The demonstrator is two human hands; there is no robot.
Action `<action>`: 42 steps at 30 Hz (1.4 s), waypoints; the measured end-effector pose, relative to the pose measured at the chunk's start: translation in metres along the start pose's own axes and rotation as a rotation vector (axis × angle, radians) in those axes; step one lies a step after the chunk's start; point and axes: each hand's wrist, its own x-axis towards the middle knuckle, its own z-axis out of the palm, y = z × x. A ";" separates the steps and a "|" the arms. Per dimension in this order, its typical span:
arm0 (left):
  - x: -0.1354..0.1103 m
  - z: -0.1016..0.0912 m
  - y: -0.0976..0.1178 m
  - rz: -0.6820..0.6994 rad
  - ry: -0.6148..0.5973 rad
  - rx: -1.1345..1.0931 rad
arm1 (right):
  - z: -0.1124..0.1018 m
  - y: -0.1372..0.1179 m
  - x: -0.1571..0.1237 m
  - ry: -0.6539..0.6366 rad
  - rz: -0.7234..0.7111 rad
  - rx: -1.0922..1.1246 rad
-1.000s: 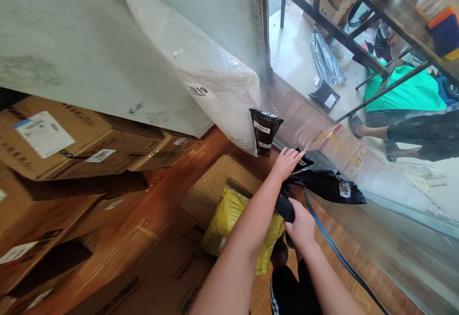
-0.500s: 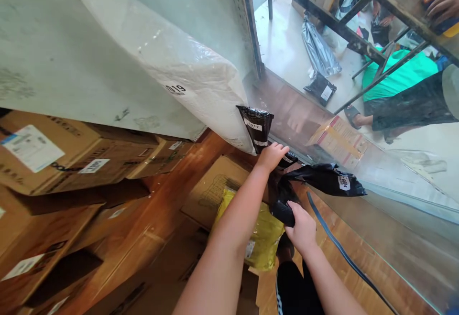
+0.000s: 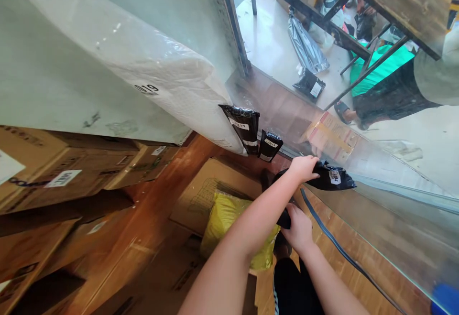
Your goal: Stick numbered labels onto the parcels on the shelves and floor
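Observation:
My left hand is at the near end of a black plastic parcel labelled 6004, its fingers and thumb closed around the edge. Below it, my right hand grips a dark, black-wrapped parcel, mostly covered by my left forearm and the hand itself. Whether the two black pieces join is hidden. Two smaller black parcels, one marked 1017 and one beside it, stand against the glass, next to a tall white wrapped package.
A yellow parcel lies on a cardboard box below my arms. Labelled cartons stack up on the left. A dark cable crosses the wooden floor. Behind the glass are a carton, a table frame and a person's legs.
My left hand has left the small black parcel by the glass and moved right to the 6004 parcel. That small parcel now stands on its own. My right hand keeps its grip.

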 end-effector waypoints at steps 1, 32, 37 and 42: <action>0.003 0.003 0.004 -0.011 -0.035 -0.005 | 0.000 0.001 -0.001 0.002 0.005 -0.002; -0.085 0.034 -0.033 -0.673 0.737 -0.602 | -0.099 0.029 0.097 0.321 0.316 -0.373; -0.129 0.069 0.028 -0.940 0.680 -0.744 | -0.088 0.039 0.064 0.444 0.215 -0.362; -0.181 0.072 0.097 -1.006 0.611 -0.802 | -0.077 0.039 0.007 0.541 -0.035 -0.312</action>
